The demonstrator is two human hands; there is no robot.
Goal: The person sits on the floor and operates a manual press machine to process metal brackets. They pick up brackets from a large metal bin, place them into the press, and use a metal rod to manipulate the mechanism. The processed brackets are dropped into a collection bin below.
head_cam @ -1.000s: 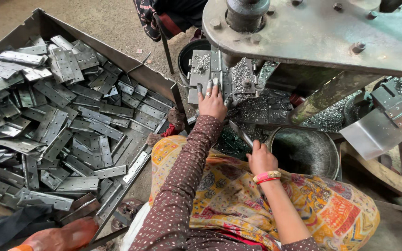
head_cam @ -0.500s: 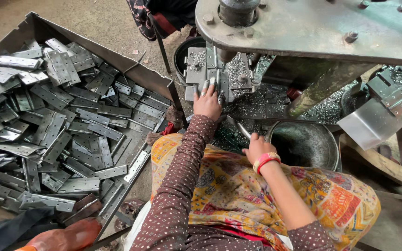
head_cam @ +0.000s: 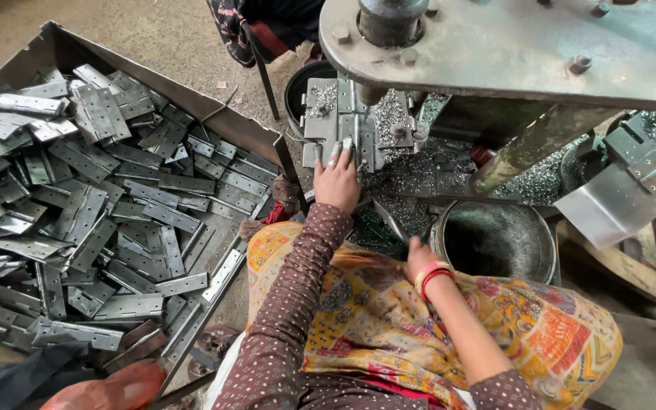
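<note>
1. The right hand (head_cam: 419, 257) is closest to the person, low in front of the patterned cloth (head_cam: 449, 326) on the lap. It is curled shut around a thin metal rod (head_cam: 390, 222) that points up toward the machine. If the rod slips, its tip could poke the other arm.

2. Just beside that hand sits a round metal bucket (head_cam: 499, 241). It looks dark inside, and I cannot tell what is in it. A bump from the elbow could knock it.

3. Farther out, the left hand (head_cam: 337, 178) rests on a flat metal plate (head_cam: 326, 121) lying on the press bed (head_cam: 366, 125). Its fingers (head_cam: 335, 152) are stretched out flat, pressing down and not gripping. This is the biggest danger: the fingers lie close under the heavy press head (head_cam: 389, 23). If it came down now, it could crush them.

4. Tiny sharp metal chips (head_cam: 411, 171) lie all around the bed. They could cut bare skin.

5. Farthest to the left, a big tray (head_cam: 62, 45) holds many metal plates (head_cam: 100, 205) in a heap. Their edges could scratch a reaching hand.
</note>
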